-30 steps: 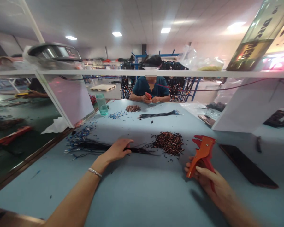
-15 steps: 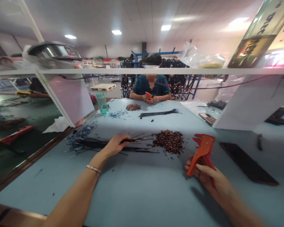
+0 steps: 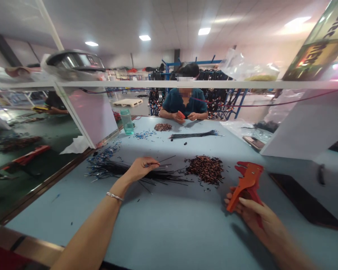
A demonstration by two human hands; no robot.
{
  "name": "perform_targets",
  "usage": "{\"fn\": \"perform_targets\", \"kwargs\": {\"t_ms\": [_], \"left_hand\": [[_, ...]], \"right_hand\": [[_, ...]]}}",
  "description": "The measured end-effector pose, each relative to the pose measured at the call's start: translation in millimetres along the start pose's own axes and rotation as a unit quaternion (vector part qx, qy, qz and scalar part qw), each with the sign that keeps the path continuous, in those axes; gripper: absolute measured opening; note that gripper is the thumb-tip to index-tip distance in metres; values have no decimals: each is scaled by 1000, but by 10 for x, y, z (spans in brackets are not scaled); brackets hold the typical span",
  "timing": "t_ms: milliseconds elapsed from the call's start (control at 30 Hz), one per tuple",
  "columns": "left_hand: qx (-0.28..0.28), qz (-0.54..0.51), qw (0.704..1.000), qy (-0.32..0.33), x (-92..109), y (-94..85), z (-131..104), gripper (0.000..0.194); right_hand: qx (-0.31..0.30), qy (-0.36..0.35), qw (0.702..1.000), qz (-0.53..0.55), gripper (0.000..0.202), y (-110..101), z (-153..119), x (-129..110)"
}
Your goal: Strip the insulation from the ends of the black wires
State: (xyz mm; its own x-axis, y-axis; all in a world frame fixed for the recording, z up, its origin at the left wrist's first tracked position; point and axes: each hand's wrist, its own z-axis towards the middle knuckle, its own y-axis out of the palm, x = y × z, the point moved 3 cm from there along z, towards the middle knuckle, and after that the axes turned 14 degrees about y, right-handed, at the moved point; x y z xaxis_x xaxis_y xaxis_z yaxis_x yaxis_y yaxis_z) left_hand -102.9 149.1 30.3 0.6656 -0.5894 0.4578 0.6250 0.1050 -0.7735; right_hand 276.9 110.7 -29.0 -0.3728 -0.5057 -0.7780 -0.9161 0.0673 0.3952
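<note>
My left hand (image 3: 142, 167) pinches a thin black wire (image 3: 167, 159) between thumb and fingers, its free end pointing right. Under that hand lies a loose bundle of black wires (image 3: 169, 177), with blue-and-silver ends (image 3: 97, 168) gathered at the left. My right hand (image 3: 250, 208) is wrapped around the handles of an orange-red wire stripper (image 3: 246, 183), whose jaws point up and away from me. Between the two hands is a heap of short black and copper-coloured offcuts (image 3: 205, 169).
A dark phone-like slab (image 3: 305, 200) lies right of my right hand. Farther back are a green bottle (image 3: 126, 123), a smaller wire bundle (image 3: 194, 135), another offcut heap (image 3: 163, 127) and a phone (image 3: 253, 142). Opposite sits a person (image 3: 183, 103) holding an orange tool. A white shelf (image 3: 169, 84) spans above.
My left hand has lifted slightly off the bundle, and a single wire now sticks out of its pinch. The wires beneath have spread. My right hand still holds the stripper; the view has shifted left.
</note>
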Motion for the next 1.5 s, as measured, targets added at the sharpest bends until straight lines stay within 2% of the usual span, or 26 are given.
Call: {"fn": "perform_targets", "kwargs": {"t_ms": [167,333,467,533,633,767,867,933,1033,1133,1200,1300,1500], "left_hand": [[-12,26,999,20,11,16,-5,24],[14,100,995,13,-62,78,-30,28],[-19,143,990,1,-102,216,-73,18],[-27,155,988,-10,-100,246,-82,19],[-7,177,983,-44,-104,209,-77,32],[39,234,964,-120,-195,82,-105,48],[12,249,956,-153,-242,-21,-170,50],[-21,248,957,-147,-168,-78,-217,47],[-37,255,961,-101,136,-61,-264,49],[-87,233,968,-18,488,179,-258,47],[-114,213,970,21,624,355,-220,43],[-109,203,973,24,630,465,-116,34],[-75,203,976,-11,438,362,15,29]], "right_hand": [[-7,2,1000,12,33,20,13,-9],[1,16,1000,18,33,11,26,-8],[32,27,999,22,32,-24,30,2],[43,28,998,22,31,-45,43,10],[39,31,999,17,30,-62,63,21],[26,31,999,21,29,-80,67,22],[24,26,999,0,27,-98,72,18],[20,26,999,-13,26,-100,81,18],[8,22,1000,-4,27,-74,85,17],[8,15,1000,2,29,-34,68,14],[17,7,1000,-1,32,-9,45,13],[34,-15,999,-31,39,27,-5,16],[46,-66,985,-154,45,78,-80,37]]}}
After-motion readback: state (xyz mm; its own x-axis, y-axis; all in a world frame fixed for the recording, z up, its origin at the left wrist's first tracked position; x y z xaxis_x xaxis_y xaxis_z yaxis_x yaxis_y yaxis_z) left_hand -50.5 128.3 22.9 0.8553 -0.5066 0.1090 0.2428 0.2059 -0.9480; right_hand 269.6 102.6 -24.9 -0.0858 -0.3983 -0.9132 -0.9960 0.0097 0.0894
